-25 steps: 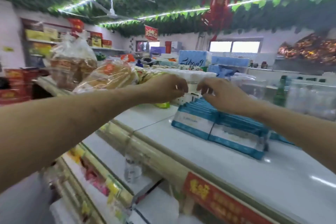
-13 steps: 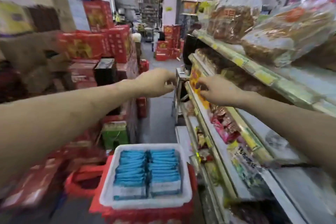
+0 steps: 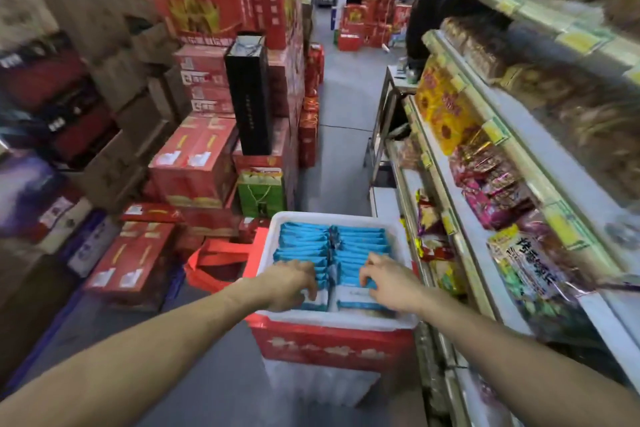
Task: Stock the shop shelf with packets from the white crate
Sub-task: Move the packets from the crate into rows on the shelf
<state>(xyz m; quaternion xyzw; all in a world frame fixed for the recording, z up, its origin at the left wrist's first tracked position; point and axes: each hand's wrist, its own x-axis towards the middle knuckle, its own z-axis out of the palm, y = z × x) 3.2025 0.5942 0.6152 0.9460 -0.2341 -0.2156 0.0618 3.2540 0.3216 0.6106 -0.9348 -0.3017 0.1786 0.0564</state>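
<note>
A white crate [image 3: 270, 246] stands low in the aisle on a red box [image 3: 332, 343], filled with two rows of blue and white packets [image 3: 332, 243]. My left hand [image 3: 291, 279] reaches into the left row, its fingers curled down over the nearest packets. My right hand [image 3: 389, 282] is in the right row, fingers curled onto the top edges of the nearest packets there. The shop shelf [image 3: 519, 156] runs along the right side, above and beside the crate.
Snack bags in yellow, pink and clear wrap fill the shelf tiers on the right. Stacks of red gift boxes [image 3: 194, 156], a black box [image 3: 249, 94] and a green bag [image 3: 261, 196] crowd the left. A red bag [image 3: 214, 262] lies beside the crate. The grey aisle floor [image 3: 341, 107] runs ahead.
My view swung from the top shelf down to the aisle. Both hands dropped from shelf height into the white crate and now rest on the blue packets.
</note>
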